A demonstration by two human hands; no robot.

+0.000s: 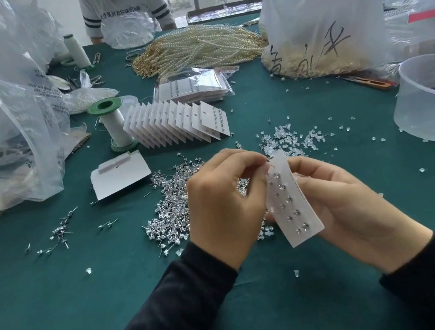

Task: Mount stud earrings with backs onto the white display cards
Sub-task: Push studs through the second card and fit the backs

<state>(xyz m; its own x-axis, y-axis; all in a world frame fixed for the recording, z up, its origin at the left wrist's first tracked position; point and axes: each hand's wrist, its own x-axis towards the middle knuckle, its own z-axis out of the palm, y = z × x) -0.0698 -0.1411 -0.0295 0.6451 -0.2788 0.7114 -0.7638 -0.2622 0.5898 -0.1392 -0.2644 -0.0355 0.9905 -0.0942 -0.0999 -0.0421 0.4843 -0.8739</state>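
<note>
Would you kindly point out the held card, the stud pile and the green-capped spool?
held card (294, 209): head view, middle of its face.
stud pile (169, 213): head view, heap's centre.
green-capped spool (117, 129): head view, white wound body.

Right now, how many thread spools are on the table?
2. The near spool stands left of the fanned cards; the far spool stands by the far edge, beside the bags. Bags may hide others.
</note>
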